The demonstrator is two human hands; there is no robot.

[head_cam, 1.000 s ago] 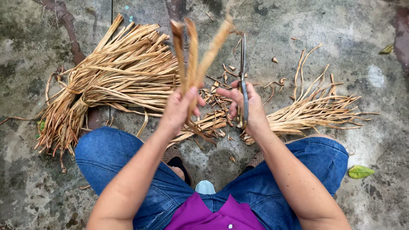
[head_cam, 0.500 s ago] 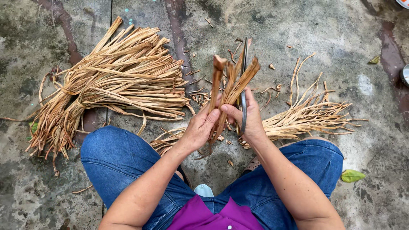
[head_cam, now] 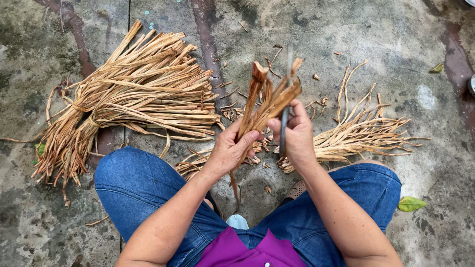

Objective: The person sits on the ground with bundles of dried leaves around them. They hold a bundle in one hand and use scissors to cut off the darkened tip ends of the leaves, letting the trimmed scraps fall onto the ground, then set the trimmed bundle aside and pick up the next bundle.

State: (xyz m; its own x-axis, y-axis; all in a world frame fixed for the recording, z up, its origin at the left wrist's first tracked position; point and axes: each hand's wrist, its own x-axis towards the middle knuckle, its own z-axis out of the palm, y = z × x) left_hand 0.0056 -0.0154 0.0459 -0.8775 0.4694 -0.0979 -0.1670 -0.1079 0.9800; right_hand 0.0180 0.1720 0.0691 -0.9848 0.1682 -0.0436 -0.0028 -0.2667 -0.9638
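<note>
A large tied bundle of dried tan leaf strips (head_cam: 123, 94) lies left; a smaller loose pile of dried strips (head_cam: 361, 138) lies right; scraps between.

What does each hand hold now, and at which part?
The left hand grips a few dried leaf strips near their middle. The right hand holds a knife by its handle, blade pointing up.

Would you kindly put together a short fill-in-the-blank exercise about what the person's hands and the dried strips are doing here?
1. The left hand grips a few dried brown strips that point ____ from the ground.
2. The right hand holds a thin ____ against those strips.
3. The larger pile of strips lies on the person's ____ side.
4. A single green ____ lies on the ground by the right knee.

Missing words: up; blade; left; leaf
</note>
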